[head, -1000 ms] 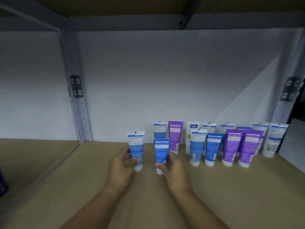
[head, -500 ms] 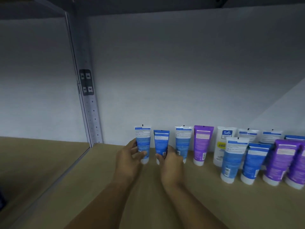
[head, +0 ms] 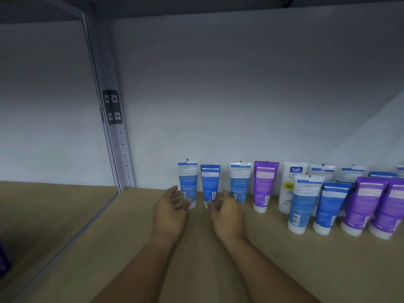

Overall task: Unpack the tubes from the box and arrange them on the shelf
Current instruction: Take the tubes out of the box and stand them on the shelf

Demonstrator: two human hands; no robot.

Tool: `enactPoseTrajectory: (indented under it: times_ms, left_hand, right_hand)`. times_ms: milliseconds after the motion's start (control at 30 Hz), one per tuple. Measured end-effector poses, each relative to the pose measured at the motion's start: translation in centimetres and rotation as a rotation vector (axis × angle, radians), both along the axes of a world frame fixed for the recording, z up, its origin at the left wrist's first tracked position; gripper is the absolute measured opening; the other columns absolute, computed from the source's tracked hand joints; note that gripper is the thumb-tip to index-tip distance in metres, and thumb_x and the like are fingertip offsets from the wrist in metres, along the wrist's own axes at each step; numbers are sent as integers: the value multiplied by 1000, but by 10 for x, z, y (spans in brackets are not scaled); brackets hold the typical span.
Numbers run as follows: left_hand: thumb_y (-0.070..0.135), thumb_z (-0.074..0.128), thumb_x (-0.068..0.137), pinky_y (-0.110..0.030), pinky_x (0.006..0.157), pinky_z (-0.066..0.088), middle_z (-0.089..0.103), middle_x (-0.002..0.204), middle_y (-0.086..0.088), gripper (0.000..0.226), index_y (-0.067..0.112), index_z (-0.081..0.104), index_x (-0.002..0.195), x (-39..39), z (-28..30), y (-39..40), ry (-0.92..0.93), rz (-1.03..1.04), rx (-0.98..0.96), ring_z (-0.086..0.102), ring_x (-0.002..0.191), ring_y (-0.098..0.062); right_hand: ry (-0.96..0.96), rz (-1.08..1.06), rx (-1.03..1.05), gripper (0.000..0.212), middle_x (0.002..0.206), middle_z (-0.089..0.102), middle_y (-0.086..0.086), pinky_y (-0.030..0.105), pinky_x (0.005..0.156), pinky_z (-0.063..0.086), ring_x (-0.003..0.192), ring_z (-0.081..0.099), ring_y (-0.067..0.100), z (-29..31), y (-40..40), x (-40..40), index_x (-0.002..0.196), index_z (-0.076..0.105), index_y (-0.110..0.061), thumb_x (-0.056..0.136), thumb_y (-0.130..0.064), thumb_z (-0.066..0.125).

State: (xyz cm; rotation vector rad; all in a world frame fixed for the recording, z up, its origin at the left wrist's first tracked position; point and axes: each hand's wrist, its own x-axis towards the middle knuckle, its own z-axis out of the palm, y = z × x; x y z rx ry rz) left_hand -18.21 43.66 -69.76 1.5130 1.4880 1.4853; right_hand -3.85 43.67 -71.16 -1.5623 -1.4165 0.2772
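Two tubes stand cap-down against the back wall of the wooden shelf [head: 284, 265]: a white-and-blue tube [head: 187, 182] and, just right of it, a darker blue tube [head: 210, 182]. My left hand [head: 170, 213] is below the white-and-blue tube with its fingers spread and its thumb tip at the cap. My right hand [head: 227, 215] is loosely curled, and its fingertips touch the blue tube's cap without gripping it. Further right along the wall stand another white-and-blue tube [head: 239, 182], a purple tube [head: 264, 184] and a white Safi tube [head: 290, 184].
Several more blue and purple tubes stand in a front row at the right [head: 332, 206]. A perforated metal upright [head: 113, 138] divides this bay from the neighbouring shelf board [head: 54, 215] on the left. A dark blue object [head: 3, 259] shows at the left edge.
Both hands carried the two tubes back to the wall beside the row. Their fingers have since loosened from the tubes, which now stand on their own.
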Motion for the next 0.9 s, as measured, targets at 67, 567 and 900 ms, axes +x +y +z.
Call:
enactPoseTrajectory:
  times_ms: [67, 567, 900]
  left_hand:
    - [9, 75, 83, -22, 87, 52, 70, 107, -3, 42, 12, 61, 123, 7, -4, -14, -12, 41, -37, 67, 92, -15]
    - [21, 70, 86, -13, 91, 46, 72, 107, 9, 31, 21, 68, 116, 267, 0, -215, 386, -735, 200, 65, 98, -1]
    - [32, 55, 98, -25, 103, 38, 57, 132, 8, 39, 26, 53, 137, 487, -64, -405, 636, -1335, 392, 47, 126, -11]
  right_hand:
    - [-19, 30, -13, 34, 110, 70, 6, 27, 85, 53, 103, 66, 20, 2, -17, 11, 122, 59, -12, 89, -19, 66]
    - [-299, -233, -162, 25, 100, 76, -7, 27, 88, 53, 93, 70, 10, 5, -313, 264, 109, 72, -21, 86, -31, 69]
    - [-211, -775, -413, 34, 123, 69, -4, 20, 93, 45, 112, 63, 13, -58, -552, 433, 126, 65, -20, 94, -31, 61]
